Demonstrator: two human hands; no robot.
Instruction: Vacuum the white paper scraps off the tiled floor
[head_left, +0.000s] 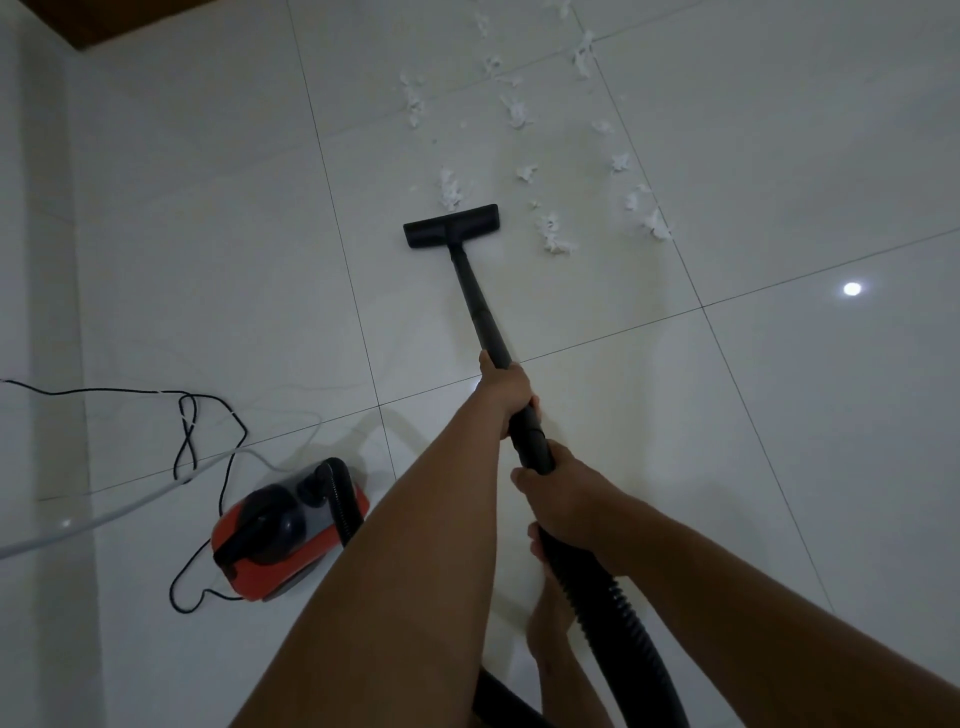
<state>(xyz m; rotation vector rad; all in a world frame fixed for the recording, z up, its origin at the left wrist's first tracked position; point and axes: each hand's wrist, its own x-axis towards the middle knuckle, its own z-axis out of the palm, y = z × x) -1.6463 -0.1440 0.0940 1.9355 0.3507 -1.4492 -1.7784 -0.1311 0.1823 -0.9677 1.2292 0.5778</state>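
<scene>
black wand (480, 306) in wrapped fingers of left hand (506, 387) and right hand (563, 501), nozzle (452, 226) edge against scraps (449, 189)

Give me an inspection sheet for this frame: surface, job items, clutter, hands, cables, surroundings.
Surface: glossy white tiled floor, dark grout lines, lamp glare at right.
Job's things: white paper scraps scattered ahead and right of the floor head; one clump at its far edge.
Clutter: nothing seen.
Hands: left hand grips the wand; right hand grips the hose end behind it.
Cables: black power cord loops on the floor beside the red canister.
Surroundings: white wall left, wooden edge top left, bare foot below the hands.
</scene>
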